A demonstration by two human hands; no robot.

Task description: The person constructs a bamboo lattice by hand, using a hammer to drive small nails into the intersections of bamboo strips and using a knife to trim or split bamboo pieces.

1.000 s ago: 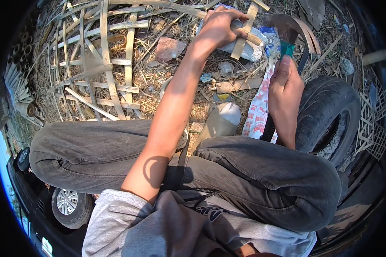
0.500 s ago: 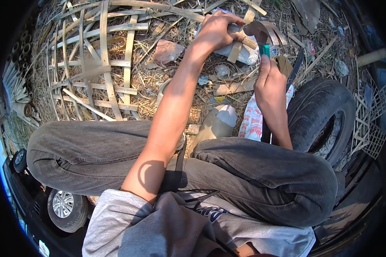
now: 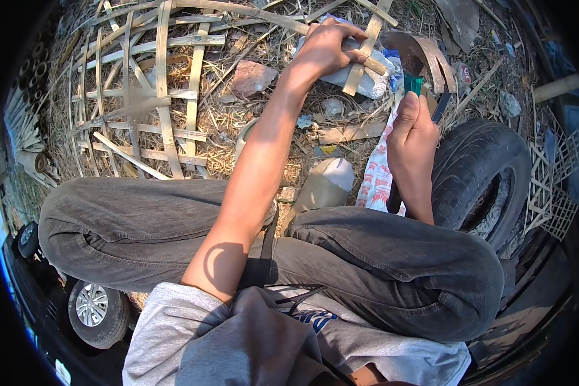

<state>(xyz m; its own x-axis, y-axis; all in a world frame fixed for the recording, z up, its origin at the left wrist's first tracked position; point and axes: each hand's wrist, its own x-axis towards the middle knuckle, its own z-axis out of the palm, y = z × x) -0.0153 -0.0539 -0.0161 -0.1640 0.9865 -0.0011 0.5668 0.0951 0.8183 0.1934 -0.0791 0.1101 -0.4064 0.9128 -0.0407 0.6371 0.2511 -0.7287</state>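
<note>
My left hand [image 3: 328, 48] is closed around a bamboo strip [image 3: 374, 65] whose cut end sticks out past the fingers. A second bamboo strip [image 3: 367, 48] crosses it at the fingertips. My right hand [image 3: 414, 132] is wrapped around a sickle-like knife with a green collar [image 3: 413, 84] and a curved, rusty blade [image 3: 405, 48]. The blade stands apart from the bamboo, just to its right. Beside the blade is a brown curved band [image 3: 439, 59], and I cannot tell whether it belongs to the knife. Most of the knife's handle is hidden in my fist.
A woven bamboo lattice [image 3: 163, 90] spreads at left, near a reddish stone [image 3: 253, 78]. An old tyre [image 3: 479, 174] lies right of my right hand. A red-and-white printed sack [image 3: 376, 174] and a thick bamboo piece [image 3: 320, 186] lie before my crossed legs.
My right hand has moved the knife right and slightly down, from against the bamboo to clear of it. The left hand keeps its place and grip.
</note>
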